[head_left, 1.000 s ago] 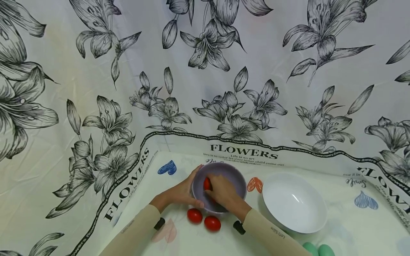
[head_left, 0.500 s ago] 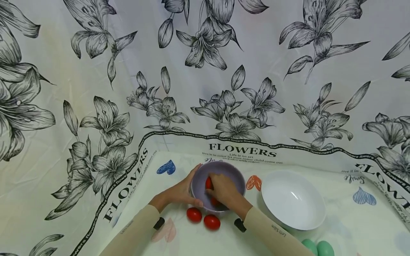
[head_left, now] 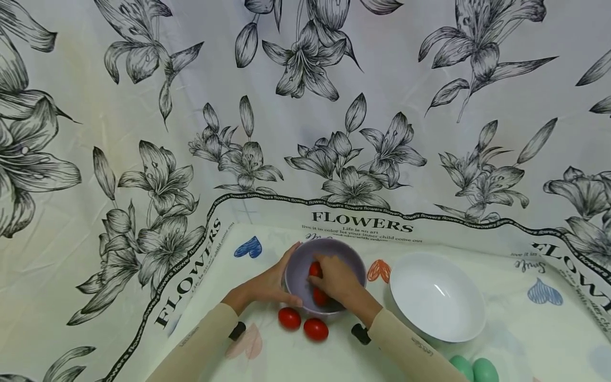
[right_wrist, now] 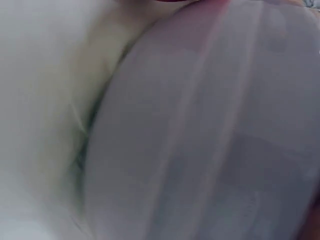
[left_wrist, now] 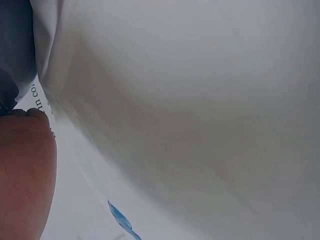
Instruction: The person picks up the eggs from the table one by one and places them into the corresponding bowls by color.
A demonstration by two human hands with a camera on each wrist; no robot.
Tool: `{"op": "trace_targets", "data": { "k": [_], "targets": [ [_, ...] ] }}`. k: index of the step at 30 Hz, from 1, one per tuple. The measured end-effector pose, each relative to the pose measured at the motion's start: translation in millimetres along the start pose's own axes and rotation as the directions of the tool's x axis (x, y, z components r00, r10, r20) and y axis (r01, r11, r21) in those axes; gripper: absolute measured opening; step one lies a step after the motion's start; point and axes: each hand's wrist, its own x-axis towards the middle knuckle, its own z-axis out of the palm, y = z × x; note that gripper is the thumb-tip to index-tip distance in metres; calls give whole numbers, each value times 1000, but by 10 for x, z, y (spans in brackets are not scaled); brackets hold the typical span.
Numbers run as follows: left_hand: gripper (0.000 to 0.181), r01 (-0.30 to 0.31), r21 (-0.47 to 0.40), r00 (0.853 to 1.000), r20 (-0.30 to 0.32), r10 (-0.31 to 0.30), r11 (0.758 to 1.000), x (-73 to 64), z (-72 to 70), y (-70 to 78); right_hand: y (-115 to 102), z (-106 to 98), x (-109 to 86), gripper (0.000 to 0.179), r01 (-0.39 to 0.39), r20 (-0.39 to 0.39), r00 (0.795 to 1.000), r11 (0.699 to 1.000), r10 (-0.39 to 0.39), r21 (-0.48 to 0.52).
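Observation:
A purple bowl (head_left: 298,276) stands on the cloth-covered table, its outer side (right_wrist: 190,130) filling much of the right wrist view. My left hand (head_left: 268,285) grips the bowl's left side, thumb toward me and fingers toward the back. Inside the bowl, my right hand (head_left: 337,279) pinches a red egg (head_left: 314,270) between thumb and fingers. Another red egg (head_left: 320,297) lies in the bowl below that hand, partly covered by it. Just in front of the bowl, on the cloth, are a red egg (head_left: 289,318) and a second red egg (head_left: 316,329).
To the right of the purple bowl is a larger white bowl (head_left: 436,297). Near the front edge of the view lie two green eggs, a left one (head_left: 461,367) and a right one (head_left: 485,370). A flower-printed cloth (head_left: 353,138) hangs behind the table.
My right hand has shifted slightly right and back inside the bowl with the red egg, and the egg beneath shows more. My left hand keeps its hold on the bowl.

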Motion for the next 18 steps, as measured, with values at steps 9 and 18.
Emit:
{"op": "trace_targets", "data": {
  "k": [9, 18],
  "targets": [
    [133, 49, 22, 999, 10, -49, 999, -38, 24, -36, -187, -310, -154, 61, 45, -119, 993, 981, -23, 190],
    [134, 31, 1, 999, 10, -31, 1000, 2, -6, -16, -299, -590, -365, 55, 153, -289, 956, 928, -52, 340]
  ]
}}
